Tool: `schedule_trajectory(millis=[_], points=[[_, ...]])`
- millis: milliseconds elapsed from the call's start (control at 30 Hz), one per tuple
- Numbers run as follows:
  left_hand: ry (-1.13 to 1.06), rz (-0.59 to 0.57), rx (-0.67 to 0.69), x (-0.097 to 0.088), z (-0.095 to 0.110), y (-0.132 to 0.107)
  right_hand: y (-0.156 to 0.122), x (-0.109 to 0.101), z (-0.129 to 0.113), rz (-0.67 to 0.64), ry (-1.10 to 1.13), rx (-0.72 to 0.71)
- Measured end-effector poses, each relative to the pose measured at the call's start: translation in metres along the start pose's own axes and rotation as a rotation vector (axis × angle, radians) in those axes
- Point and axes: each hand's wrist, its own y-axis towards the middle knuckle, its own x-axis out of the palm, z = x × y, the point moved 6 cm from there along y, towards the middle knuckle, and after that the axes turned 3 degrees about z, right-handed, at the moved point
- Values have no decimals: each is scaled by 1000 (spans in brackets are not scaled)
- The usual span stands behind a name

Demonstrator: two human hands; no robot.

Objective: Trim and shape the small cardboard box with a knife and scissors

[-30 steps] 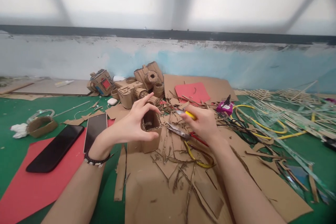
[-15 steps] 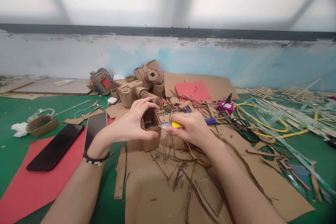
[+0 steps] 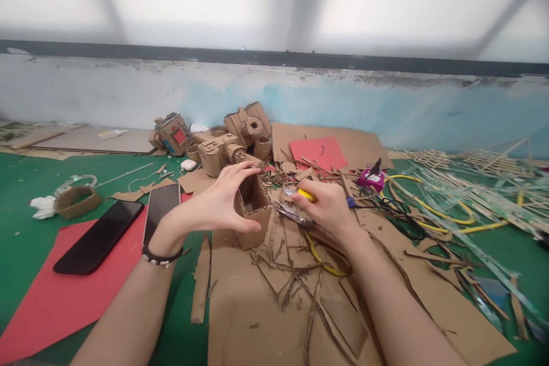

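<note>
My left hand (image 3: pixel 223 200) grips a small open-topped cardboard box (image 3: pixel 254 211), fingers over its far rim and thumb on its near side. My right hand (image 3: pixel 326 206) is closed on a yellow-handled craft knife (image 3: pixel 303 194), just right of the box, blade end pointing left toward it. Scissors (image 3: pixel 295 217) with yellow and red handles lie on the cardboard below that hand. Both hands hover over a large cardboard sheet (image 3: pixel 257 309) strewn with thin offcuts.
Two dark phones (image 3: pixel 99 237) (image 3: pixel 160 210) lie on a red sheet (image 3: pixel 55 297) at left. Cardboard camera models (image 3: pixel 223 151) stand at the back. A pink device (image 3: pixel 371 178) with yellow cables, a red card (image 3: pixel 318 152) and wooden strips (image 3: pixel 472 183) are at right.
My right hand moved left to the box with the knife, then drew back right, uncovering the scissors. My left hand tilted the box slightly. The view shifted a little.
</note>
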Motion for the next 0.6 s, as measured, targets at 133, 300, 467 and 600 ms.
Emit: schedule_trajectory(millis=[133, 300, 467, 600], points=[[-1, -55, -103, 2, -4, -3, -2, 4, -22, -56, 114, -130], [-19, -73, -115, 3, -9, -5, -2, 9, -29, -131, 117, -155], [-26, -67, -58, 3, -6, -3, -1, 17, -14, -123, 4, -110], [-58, -147, -9, 7, 2, -4, -3, 2, 47, 9, -256, 332]])
